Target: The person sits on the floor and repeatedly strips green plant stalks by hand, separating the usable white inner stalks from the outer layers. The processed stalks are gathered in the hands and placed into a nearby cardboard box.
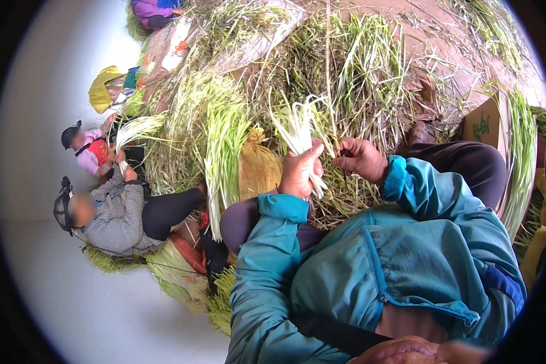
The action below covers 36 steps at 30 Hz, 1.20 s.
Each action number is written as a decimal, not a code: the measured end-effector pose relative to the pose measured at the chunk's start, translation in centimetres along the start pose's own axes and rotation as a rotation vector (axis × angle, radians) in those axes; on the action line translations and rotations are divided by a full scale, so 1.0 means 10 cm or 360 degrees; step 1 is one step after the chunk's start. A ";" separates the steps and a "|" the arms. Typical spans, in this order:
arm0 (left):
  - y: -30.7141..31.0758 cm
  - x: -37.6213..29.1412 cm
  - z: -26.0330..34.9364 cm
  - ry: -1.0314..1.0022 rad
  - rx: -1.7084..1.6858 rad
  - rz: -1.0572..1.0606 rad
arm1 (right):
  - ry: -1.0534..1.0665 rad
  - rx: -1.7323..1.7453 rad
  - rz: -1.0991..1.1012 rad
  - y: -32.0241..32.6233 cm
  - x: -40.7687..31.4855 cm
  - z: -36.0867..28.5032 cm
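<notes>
My left hand (301, 172) is wrapped around a bunch of slender chive-like stalks (298, 129). Their white ends fan out above the fist, and the other ends poke out below it. Close beside it, the fingertips of my right hand (360, 157) pinch a thin yellowish-green stalk (329, 146). A long pale strand (327, 54) runs from the top of the picture down to this hand; whether it is gripped too, I cannot tell. Beneath both hands lies a loose heap of trimmed leaves and straw (346, 200).
A tied yellow sack (259, 166) lies left of my hands beside a row of pale green stalks (223, 154). More stalks (521, 159) lie by a cardboard box (482, 125) on the right. Two people (118, 214) sit at the left holding stalks; another person (152, 11) is farther off.
</notes>
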State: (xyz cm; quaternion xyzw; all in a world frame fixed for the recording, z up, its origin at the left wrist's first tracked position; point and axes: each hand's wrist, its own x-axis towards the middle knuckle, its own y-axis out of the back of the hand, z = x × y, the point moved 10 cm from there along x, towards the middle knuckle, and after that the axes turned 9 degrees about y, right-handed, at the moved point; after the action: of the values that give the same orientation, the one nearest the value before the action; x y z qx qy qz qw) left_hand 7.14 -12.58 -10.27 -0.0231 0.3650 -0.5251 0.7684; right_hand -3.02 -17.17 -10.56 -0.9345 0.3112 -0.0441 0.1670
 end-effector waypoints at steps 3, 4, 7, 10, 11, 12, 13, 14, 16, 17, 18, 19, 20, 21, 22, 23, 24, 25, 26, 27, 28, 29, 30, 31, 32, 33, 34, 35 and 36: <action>0.02 0.01 -0.04 0.0027 -0.0009 0.0053 | -0.0044 -0.0028 -0.0025 -0.02 0.01 0.10; 0.01 0.01 -0.04 0.0025 -0.0011 0.0069 | -0.0067 -0.0015 -0.0024 -0.02 0.01 0.13; 0.02 0.05 -0.07 0.0060 -0.0001 0.0071 | 0.0075 -0.0091 -0.0103 -0.04 0.05 0.08; 0.02 0.06 -0.03 0.0068 -0.0035 0.0041 | -0.0156 0.0202 -0.0099 -0.06 0.05 0.09; 0.00 0.06 -0.01 0.0062 -0.0055 0.0030 | -0.0259 0.0340 -0.0087 -0.06 0.04 0.12; -0.02 0.05 0.02 0.0047 -0.0001 0.0036 | -0.0219 0.0452 -0.0099 -0.07 0.07 0.07; -0.03 0.05 0.02 0.0039 0.0057 0.0030 | -0.0197 0.0464 -0.0059 -0.05 0.08 0.03; -0.02 0.06 0.00 0.0030 0.0115 0.0024 | -0.0174 0.0476 -0.0019 -0.05 0.09 -0.02; -0.07 0.07 -0.01 0.0016 0.0267 0.0004 | -0.0198 0.0475 0.0018 -0.05 0.10 -0.03; -0.09 0.06 -0.04 0.0013 0.0266 0.0009 | -0.0243 0.0463 0.0011 -0.05 0.10 0.01; -0.11 0.05 -0.07 0.0006 0.0271 0.0012 | -0.0282 0.0451 0.0004 -0.05 0.11 0.03; -0.12 0.04 -0.07 -0.0002 0.0276 0.0015 | -0.0321 0.0439 -0.0003 -0.05 0.11 0.06; -0.14 0.04 -0.08 0.0006 0.0251 -0.0006 | -0.0379 0.0440 0.0028 -0.02 0.10 0.08; -0.14 0.04 -0.07 -0.0003 0.0269 -0.0012 | -0.0376 0.0402 0.0074 0.01 0.09 0.07; -0.15 0.03 -0.05 -0.0012 0.0288 -0.0018 | -0.0374 0.0365 0.0119 0.03 0.08 0.06; -0.14 0.02 -0.04 -0.0021 0.0306 -0.0022 | -0.0372 0.0327 0.0163 0.06 0.08 0.06; -0.13 0.03 -0.04 -0.0026 0.0269 -0.0018 | -0.0298 0.0383 0.0145 0.08 0.10 0.03; -0.12 0.03 -0.04 -0.0030 0.0232 -0.0012 | -0.0276 0.0450 0.0188 0.10 0.10 0.05; -0.09 0.04 -0.04 -0.0036 0.0195 -0.0006 | -0.0254 0.0517 0.0230 0.12 0.10 0.06; -0.08 0.04 -0.01 -0.0022 0.0182 -0.0022 | -0.0228 0.0586 0.0273 0.13 0.11 0.06; -0.07 0.04 0.02 -0.0028 0.0142 -0.0030 | -0.0216 0.0510 0.0194 0.11 0.11 0.04; -0.06 0.04 0.08 -0.0034 0.0100 -0.0038 | -0.0216 0.0519 0.0119 0.10 0.09 0.12; -0.02 0.03 0.13 0.0000 0.0009 -0.0084 | -0.0201 0.0399 -0.0027 0.07 0.07 0.14; 0.05 0.03 0.17 0.0040 -0.0134 -0.0128 | -0.0190 0.0280 -0.0176 0.03 0.06 0.16; 0.11 0.01 0.28 -0.0029 -0.0220 -0.0161 | -0.0180 0.0109 -0.0265 0.02 0.04 0.18; 0.18 -0.03 0.40 -0.0099 -0.0306 -0.0190 | -0.0188 -0.0082 -0.0276 0.09 0.04 0.28; 0.26 -0.05 0.49 -0.0122 -0.0333 -0.0190 | -0.0197 -0.0277 -0.0278 0.20 0.05 0.40; 0.33 -0.08 0.59 -0.0146 -0.0359 -0.0188 | -0.0204 -0.0472 -0.0281 0.31 0.04 0.49; 0.40 -0.12 0.67 -0.0197 -0.0325 -0.0156 | 0.0070 -0.1279 -0.0349 0.35 0.07 0.34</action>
State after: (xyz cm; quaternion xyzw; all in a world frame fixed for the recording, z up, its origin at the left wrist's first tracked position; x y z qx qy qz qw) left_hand 14.03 -12.08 -6.39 -0.1514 0.3668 -0.5198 0.7565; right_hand -3.81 -19.29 -15.00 -0.9517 0.2059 0.0433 -0.2234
